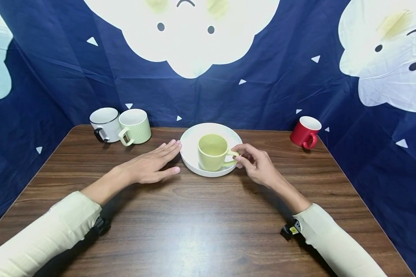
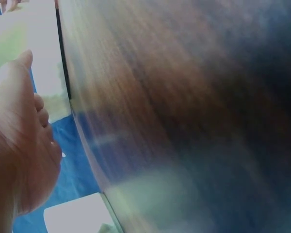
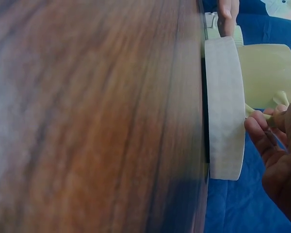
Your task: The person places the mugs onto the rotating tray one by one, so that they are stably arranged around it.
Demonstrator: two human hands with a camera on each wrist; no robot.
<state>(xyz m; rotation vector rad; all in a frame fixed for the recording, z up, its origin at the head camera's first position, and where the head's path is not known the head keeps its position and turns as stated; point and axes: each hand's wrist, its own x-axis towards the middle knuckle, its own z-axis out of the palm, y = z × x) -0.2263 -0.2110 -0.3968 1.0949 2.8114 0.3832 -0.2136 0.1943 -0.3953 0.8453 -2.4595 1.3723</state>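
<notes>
A yellow-green mug (image 1: 212, 154) stands upright in a white plate (image 1: 190, 163) with a raised rim. My right hand (image 1: 258, 163) pinches the mug's handle between thumb and fingers; in the right wrist view the mug (image 3: 266, 73) rises from the plate (image 3: 225, 111), with that hand (image 3: 281, 150) at the handle. My left hand (image 1: 152, 163) has its fingers straight, the fingertips at the plate's left rim; whether they press on it I cannot tell. The left wrist view shows this hand (image 2: 24, 136) edge-on, with the plate (image 2: 46, 43) beyond it.
At the back left, a white mug (image 1: 104, 121) with a black handle stands beside a pale green ribbed mug (image 1: 138, 129). A red mug (image 1: 299, 132) is near the back right corner. Behind the wooden table (image 1: 194, 215) hangs a dark blue cloth (image 1: 138, 92).
</notes>
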